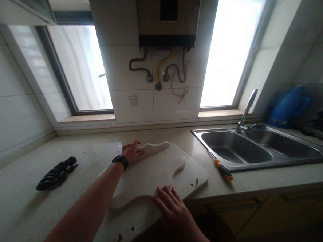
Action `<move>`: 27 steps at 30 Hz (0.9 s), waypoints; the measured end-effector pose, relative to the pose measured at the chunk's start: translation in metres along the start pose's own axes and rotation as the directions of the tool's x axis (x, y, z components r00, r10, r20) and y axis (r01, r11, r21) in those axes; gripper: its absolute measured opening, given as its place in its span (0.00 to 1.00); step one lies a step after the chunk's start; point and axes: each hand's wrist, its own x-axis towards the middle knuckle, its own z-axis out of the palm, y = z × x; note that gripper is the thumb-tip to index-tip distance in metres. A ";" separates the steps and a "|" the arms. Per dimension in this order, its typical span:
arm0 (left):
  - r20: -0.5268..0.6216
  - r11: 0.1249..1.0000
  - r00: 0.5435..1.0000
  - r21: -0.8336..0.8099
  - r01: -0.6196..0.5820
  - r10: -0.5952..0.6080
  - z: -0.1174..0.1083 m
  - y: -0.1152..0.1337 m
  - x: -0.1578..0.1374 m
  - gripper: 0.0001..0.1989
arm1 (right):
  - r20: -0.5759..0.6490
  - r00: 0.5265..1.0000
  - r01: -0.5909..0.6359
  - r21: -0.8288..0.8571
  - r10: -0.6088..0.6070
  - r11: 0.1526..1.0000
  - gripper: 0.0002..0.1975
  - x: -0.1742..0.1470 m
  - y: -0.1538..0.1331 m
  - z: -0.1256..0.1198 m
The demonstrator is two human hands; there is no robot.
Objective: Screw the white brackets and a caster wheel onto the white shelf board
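A white panel with a curved outline [148, 180] lies on a larger white flat board [195, 166] that has small holes and short dowels near its edge. Along the far side stands a narrow white wavy-edged strip [156, 148]. My left hand [132, 152], with a black watch on the wrist, grips the left end of that strip, thumb on the near face and fingers over the top. My right hand [170, 200] rests on the near edge of the curved panel, fingers stretched out; its thumb is hidden.
A screwdriver with an orange and black handle [223, 169] leans by the double steel sink [232, 166]. Black coiled objects [56, 174] lie on the left of the counter [92, 198]. A blue jug [288, 106] stands far right.
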 end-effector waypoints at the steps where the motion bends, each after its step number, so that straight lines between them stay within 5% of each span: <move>1: -0.025 1.000 1.000 -0.003 -0.004 0.004 -0.003 0.002 -0.003 0.35 | -0.024 1.000 -0.003 -0.017 0.003 1.000 0.21 0.000 -0.001 0.001; 8: -0.278 0.989 0.956 -0.140 0.049 -0.087 -0.031 -0.008 -0.040 0.34 | -0.076 0.995 -0.071 -0.095 0.064 0.993 0.21 0.005 -0.009 0.011; 15: -0.063 0.979 0.996 -0.190 -0.081 0.070 -0.059 -0.031 -0.101 0.23 | -0.026 0.980 -0.200 -0.118 0.199 0.973 0.22 0.026 -0.018 0.031; 20: 0.155 0.988 0.983 -0.139 -0.072 0.094 -0.053 -0.043 -0.141 0.25 | -0.014 0.975 -0.220 -0.131 0.220 0.967 0.22 0.042 -0.023 0.037; 27: 0.205 0.984 0.963 -0.064 -0.165 0.174 -0.032 -0.062 -0.156 0.31 | 0.368 0.887 -0.248 -0.129 0.279 0.960 0.25 0.062 -0.023 0.016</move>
